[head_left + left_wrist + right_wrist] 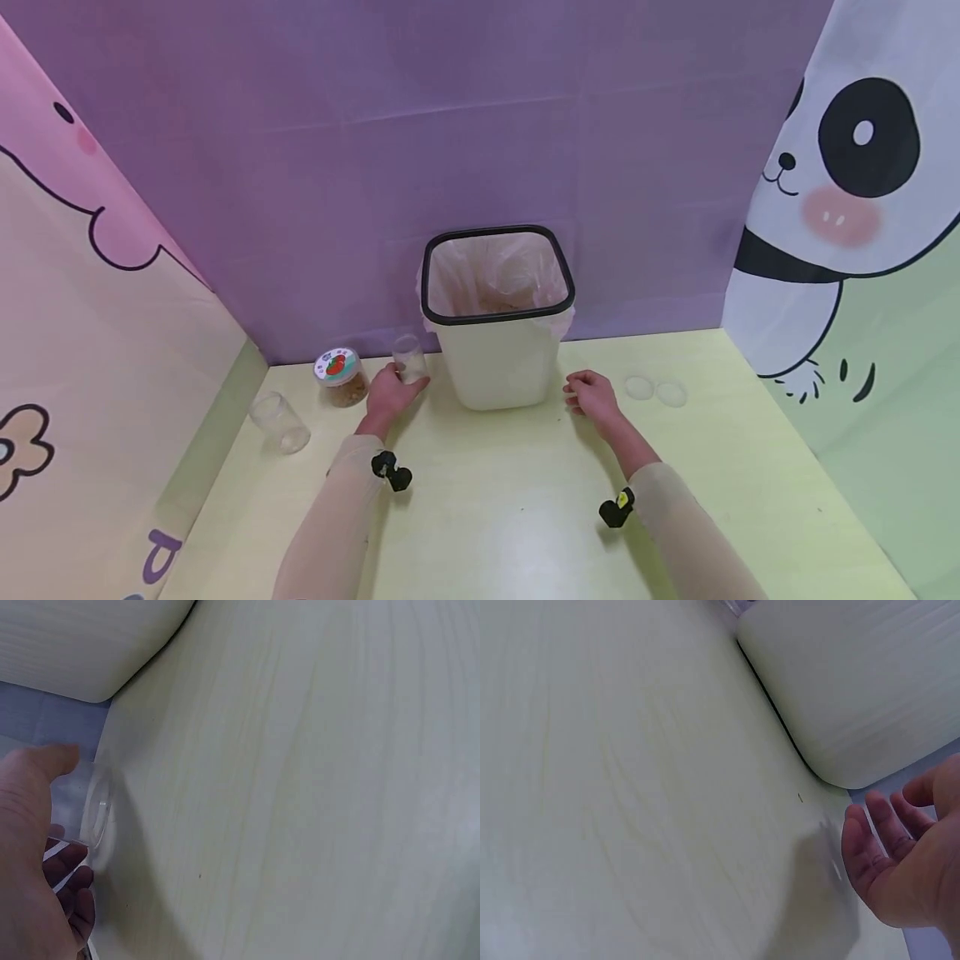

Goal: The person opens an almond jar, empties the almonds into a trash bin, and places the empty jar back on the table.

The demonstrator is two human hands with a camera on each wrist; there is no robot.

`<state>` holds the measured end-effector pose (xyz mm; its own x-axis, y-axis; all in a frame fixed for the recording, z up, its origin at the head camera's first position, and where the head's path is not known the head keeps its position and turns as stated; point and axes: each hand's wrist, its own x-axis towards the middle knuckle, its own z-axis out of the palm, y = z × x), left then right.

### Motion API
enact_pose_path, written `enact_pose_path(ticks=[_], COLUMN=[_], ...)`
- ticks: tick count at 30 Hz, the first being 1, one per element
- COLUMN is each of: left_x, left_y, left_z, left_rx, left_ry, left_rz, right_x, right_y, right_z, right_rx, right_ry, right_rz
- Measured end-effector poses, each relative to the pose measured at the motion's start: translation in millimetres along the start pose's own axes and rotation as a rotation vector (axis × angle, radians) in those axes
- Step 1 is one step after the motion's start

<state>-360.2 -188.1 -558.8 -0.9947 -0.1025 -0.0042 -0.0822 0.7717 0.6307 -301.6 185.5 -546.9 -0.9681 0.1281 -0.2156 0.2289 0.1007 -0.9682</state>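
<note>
My left hand (392,392) grips a clear plastic jar (408,357) near the back of the table, just left of the bin. In the left wrist view, the thumb lies on one side of the clear jar (99,810) and curled fingers on the other. Beside that hand is a lidded jar (345,390) with brownish contents and a strawberry picture on its lid. Another clear jar (281,423) lies farther left. To the right of the bin, my right hand (592,397) hovers with loosely bent fingers (885,821) and holds nothing.
A white bin (498,367) with a black rim and a pale pink liner stands at the table's back, against the purple backdrop (480,150). Two clear round discs (640,387) lie right of my right hand. Printed panels flank the pale wooden table (487,517).
</note>
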Motion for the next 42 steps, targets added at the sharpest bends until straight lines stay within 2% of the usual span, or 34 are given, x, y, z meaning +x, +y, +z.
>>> enact_pose_path(ticks=[6, 10, 18, 21, 24, 27, 31, 34, 39, 42], left_x=[-4.0, -12.6, -29.5, -35.6, -40.2, -44.4, -50.8, -56.9, -59.1, -53.4], left_y=[-0.2, -2.0, -10.9, -12.9, -18.2, -26.2, -34.2, -34.1, -30.7, -29.5], left_z=[0.5, -2.6, -12.6, -15.9, -19.2, -22.0, -24.2, -25.1, -24.3, -22.4], left_rx=[0.007, -0.033, -0.210, -0.284, -0.334, -0.360, -0.350, -0.329, -0.330, -0.333], left_ry=[-0.020, -0.030, -0.049, -0.022, 0.048, 0.156, 0.309, 0.416, 0.521, 0.570], left_rz=[0.001, -0.001, -0.035, -0.039, -0.039, -0.065, -0.101, -0.130, -0.171, -0.234], right_x=[-4.8, -13.8, -38.4, -44.9, -48.7, -52.0, -57.1, -60.6, -67.7, -72.3], right_y=[5, 8, 6, 4, 4, 3, 2, 3, 6, 11], right_z=[3, 6, 12, 16, 25, 37, 54, 63, 72, 76], right_rx=[0.036, 0.019, -0.014, -0.015, -0.012, -0.013, -0.002, 0.002, 0.007, 0.021], right_ry=[0.021, 0.018, -0.023, -0.033, -0.064, -0.122, -0.175, -0.191, -0.210, -0.223], right_rz=[0.017, 0.024, -0.001, -0.008, -0.023, -0.050, -0.078, -0.094, -0.105, -0.114])
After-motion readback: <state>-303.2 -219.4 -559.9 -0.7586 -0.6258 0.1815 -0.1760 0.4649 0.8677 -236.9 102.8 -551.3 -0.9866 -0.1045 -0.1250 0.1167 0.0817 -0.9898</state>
